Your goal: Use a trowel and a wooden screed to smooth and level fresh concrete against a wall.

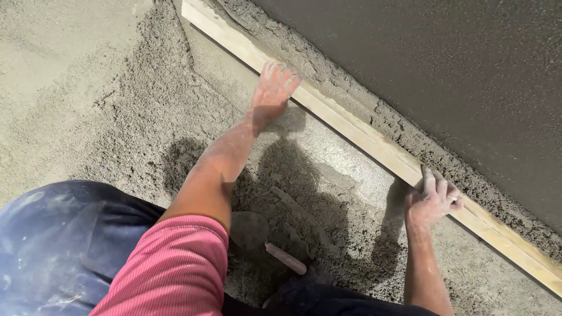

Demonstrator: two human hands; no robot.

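Observation:
A long pale wooden straightedge (357,131) lies diagonally on grey sand-cement screed, running from the upper left to the lower right. My left hand (273,88) rests on its upper part with fingers spread over the top. Lower down the board, my right hand (432,199) grips its edge, fingers curled over it. Both hands are dusted with grey mortar. A trowel (263,237) with a round dark blade and a pale pink handle lies on the screed between my arms, untouched.
Loose, crumbly screed (146,105) is heaped to the left of the board. Beyond the board lies a smooth darker levelled surface (445,64). My pink sleeve (170,269) and dark blue trouser knee (52,240) fill the lower left.

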